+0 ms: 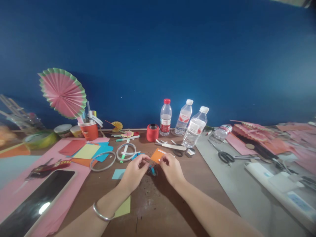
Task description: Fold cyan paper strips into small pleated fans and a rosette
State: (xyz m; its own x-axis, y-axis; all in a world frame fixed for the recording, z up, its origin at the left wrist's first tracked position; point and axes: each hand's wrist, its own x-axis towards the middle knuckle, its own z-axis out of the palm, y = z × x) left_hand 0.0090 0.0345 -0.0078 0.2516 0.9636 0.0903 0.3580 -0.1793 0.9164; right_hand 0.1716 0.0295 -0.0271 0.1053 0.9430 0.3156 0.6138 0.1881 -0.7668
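Observation:
Over the brown table, my left hand is closed in a pinch, its fingertips close to the left edge of a small orange paper. What those fingers hold, if anything, is too small to make out. Opposite it, my right hand is closed at the paper's right side, with finger and thumb at its edge. A white strip shows along the paper's upper right. Below and between both hands lie a small blue piece and dark crumbs. A light blue paper and a yellow-green paper lie near my left arm.
Water bottles, a red roll and a white-handled cutter stand or lie behind my hands. Clear rings and coloured papers are left, beside a phone. Scissors and a white power strip lie right.

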